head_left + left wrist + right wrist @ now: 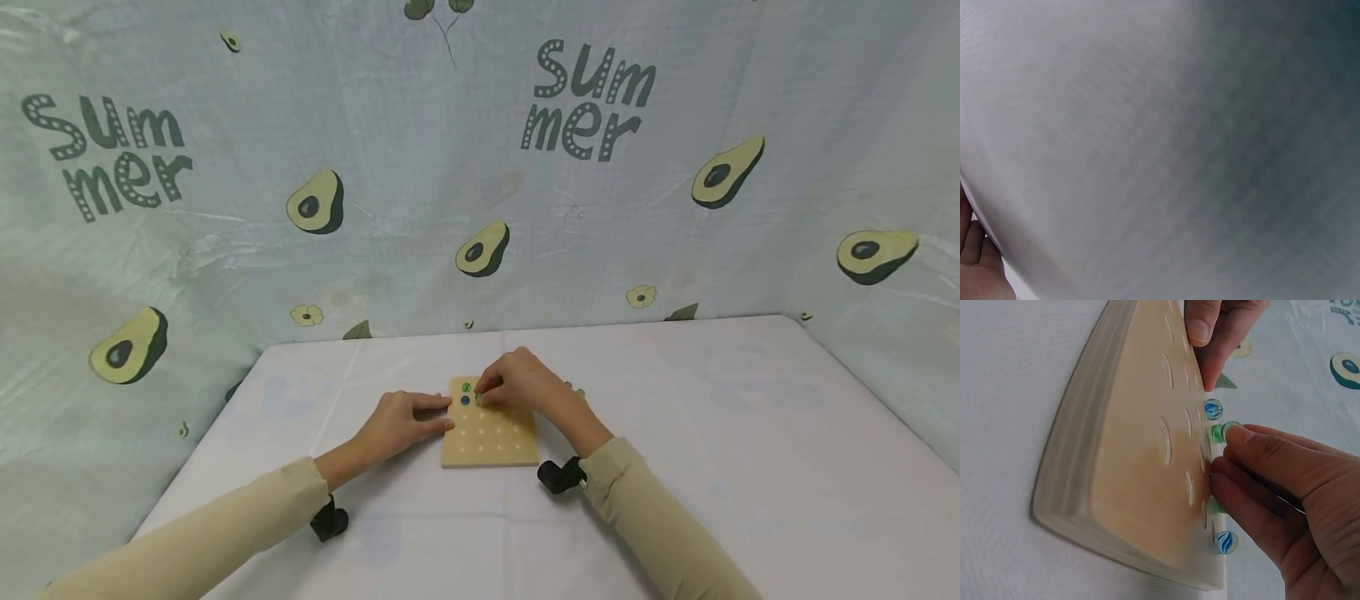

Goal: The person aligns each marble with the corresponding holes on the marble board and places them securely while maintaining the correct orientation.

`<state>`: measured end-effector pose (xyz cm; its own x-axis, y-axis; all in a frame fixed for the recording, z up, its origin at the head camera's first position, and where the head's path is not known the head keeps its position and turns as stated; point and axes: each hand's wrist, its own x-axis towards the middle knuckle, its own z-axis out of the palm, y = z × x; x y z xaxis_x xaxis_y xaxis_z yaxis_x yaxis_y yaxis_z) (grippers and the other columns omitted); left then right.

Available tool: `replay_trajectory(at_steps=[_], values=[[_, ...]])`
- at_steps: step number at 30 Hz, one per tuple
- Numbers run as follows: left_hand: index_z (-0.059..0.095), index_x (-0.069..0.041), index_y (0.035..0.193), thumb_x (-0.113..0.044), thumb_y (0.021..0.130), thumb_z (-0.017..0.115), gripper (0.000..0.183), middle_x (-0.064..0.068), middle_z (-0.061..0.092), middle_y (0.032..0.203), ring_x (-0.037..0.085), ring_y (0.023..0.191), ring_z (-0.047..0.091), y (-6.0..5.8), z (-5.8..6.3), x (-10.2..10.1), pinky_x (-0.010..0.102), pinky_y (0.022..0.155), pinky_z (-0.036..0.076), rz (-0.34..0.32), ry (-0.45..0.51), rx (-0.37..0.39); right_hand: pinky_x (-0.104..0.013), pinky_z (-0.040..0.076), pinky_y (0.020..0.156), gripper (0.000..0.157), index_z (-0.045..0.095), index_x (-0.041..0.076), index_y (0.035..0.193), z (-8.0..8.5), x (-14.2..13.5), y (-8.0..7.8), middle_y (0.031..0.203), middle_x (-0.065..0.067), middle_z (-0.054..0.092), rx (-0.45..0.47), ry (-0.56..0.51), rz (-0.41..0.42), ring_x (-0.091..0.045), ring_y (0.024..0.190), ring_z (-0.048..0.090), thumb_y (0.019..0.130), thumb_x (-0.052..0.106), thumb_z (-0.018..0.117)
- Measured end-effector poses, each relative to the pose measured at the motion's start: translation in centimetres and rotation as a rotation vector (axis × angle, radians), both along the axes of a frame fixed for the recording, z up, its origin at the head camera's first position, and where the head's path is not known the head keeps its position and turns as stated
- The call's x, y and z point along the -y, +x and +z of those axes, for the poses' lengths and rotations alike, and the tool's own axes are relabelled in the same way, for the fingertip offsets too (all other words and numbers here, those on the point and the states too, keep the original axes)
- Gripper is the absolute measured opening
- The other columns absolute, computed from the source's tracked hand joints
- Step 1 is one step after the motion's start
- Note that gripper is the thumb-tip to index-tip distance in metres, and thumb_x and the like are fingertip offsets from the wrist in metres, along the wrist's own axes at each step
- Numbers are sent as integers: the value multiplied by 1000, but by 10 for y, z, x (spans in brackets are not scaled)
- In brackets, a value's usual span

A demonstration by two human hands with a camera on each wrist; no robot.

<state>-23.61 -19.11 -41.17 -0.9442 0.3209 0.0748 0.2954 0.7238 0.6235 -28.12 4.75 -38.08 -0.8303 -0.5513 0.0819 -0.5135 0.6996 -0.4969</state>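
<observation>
A square wooden board (491,457) with rows of shallow round hollows lies on the table. My right hand (517,383) pinches a clear, greenish glass marble (1231,431) between thumb and fingers, low over the board's far part. Close to it are a green marble (467,387) and a blue marble (466,400) at the board's far left. Extended, the thumb and fingers of my left hand (401,425) touch the board's left edge. In the left wrist view, pale blurred cloth covers most of the picture, with part of the left hand (985,269) at the lower left corner.
Two small marbles (574,389) show just beyond my right wrist, right of the board. A blue-swirled marble (1227,542) appears by the board's far edge in the right wrist view. White cloth (712,467) covers the table; an avocado-print curtain (405,167) hangs behind.
</observation>
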Motion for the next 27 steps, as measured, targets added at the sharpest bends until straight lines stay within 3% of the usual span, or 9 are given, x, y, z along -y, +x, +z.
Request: replay_trajectory(at_steps=[9,15,22,27], values=[[73,-17,129,-32,88,82,44,3,70,129,25,131,59,1,3,-3,46,107,49,17,-10,22,-27,55,82,14,82,15,104,0,0,1,97,6,78,-38,53,8,-7,89,66,90,18,79],[73,-16,128,-32,88,82,44,4,69,130,25,131,59,1,2,-2,46,107,48,32,-3,30,-24,56,80,16,82,16,106,5,-12,1,97,8,77,-20,2,32,-4,89,67,90,18,79],[73,-16,128,-30,87,82,45,4,68,131,25,130,59,1,2,-4,45,106,49,30,7,26,-27,59,79,18,80,11,109,18,-58,-6,101,4,78,1,-85,63,-7,91,72,92,18,77],[73,-15,128,-29,87,82,44,5,69,131,25,130,59,3,2,-4,45,107,49,25,9,27,-31,60,79,21,79,9,112,15,-103,-16,107,0,77,11,-85,33,-12,94,72,94,19,76]])
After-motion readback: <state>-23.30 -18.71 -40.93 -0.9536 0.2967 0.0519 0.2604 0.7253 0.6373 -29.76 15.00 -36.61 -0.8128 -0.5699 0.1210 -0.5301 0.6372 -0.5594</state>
